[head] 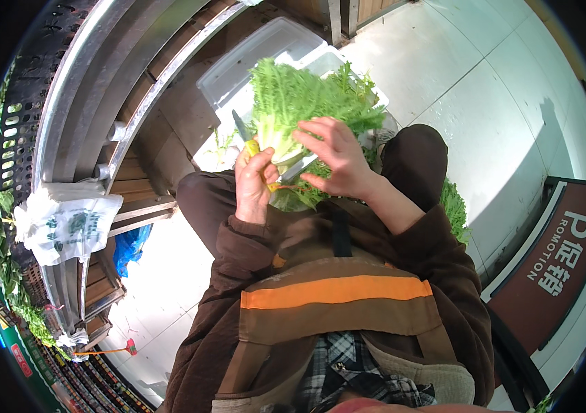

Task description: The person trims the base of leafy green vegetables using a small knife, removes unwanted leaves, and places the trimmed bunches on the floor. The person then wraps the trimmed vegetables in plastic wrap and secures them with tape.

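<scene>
My left hand (255, 180) is closed around the yellow handle (252, 148) of a small knife. Its metal blade (239, 125) points up and away from me, left of the leaves. The thumb of that hand lies by the pale base of a head of frilly green lettuce (285, 106), which seems to be steadied there. My right hand (338, 157) is over the lettuce's right side with its fingers spread. Its fingertips overlap the leaves, and whether they press on them is unclear. More frilly leaves (318, 193) lie below my hands, between my knees.
Beyond the lettuce is a white box (324, 57) with greens, beside a translucent plastic lid or bin (259, 57). Metal-edged shelving (133, 118) curves along the left, hung with white plastic bags (73, 219). A blue bag (130, 248) lies underneath. A brown sign panel (545, 263) stands right.
</scene>
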Demonstrator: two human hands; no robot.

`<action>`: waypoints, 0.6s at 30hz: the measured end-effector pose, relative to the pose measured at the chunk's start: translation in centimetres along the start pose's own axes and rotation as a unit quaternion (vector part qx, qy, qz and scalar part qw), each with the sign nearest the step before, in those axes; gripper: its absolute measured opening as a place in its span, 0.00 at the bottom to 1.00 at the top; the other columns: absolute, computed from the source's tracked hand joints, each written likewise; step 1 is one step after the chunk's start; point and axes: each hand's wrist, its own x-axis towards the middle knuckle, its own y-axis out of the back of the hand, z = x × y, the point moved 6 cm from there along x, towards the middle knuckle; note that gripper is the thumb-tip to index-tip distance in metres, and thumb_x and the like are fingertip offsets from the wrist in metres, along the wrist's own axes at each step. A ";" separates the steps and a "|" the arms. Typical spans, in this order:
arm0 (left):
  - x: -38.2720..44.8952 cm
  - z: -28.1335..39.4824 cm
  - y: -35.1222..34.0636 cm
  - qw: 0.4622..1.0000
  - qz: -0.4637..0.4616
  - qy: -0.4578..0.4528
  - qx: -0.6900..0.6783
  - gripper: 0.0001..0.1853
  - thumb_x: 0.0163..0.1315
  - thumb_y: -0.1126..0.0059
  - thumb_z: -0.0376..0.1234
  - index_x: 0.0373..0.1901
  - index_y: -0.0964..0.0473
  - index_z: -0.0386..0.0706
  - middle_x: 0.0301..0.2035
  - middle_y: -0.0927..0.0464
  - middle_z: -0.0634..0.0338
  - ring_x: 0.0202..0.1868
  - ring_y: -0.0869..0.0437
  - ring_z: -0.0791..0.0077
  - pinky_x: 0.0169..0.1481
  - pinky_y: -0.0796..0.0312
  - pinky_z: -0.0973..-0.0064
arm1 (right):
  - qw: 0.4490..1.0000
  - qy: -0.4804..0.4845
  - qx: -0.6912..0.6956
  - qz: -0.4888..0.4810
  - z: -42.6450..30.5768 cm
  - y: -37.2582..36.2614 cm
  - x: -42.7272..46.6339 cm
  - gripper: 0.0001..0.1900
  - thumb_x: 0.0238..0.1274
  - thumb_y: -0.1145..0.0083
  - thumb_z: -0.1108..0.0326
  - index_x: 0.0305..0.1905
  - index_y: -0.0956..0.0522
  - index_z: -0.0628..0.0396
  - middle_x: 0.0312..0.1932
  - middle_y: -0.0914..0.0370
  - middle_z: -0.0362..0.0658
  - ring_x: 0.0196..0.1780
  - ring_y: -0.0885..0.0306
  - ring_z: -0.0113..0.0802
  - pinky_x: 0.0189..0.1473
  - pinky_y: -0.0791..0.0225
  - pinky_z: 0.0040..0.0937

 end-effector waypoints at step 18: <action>-2.9 0.9 -5.8 0.682 -0.013 -0.405 0.609 0.24 0.53 0.41 0.22 0.55 0.29 0.38 0.48 0.23 0.48 0.45 0.16 0.53 0.46 0.24 0.68 | 0.597 -0.454 0.662 0.007 5.5 -7.2 -3.9 0.28 0.63 0.38 0.53 0.58 0.31 0.62 0.51 0.24 0.47 0.54 0.24 0.35 0.53 0.26 0.36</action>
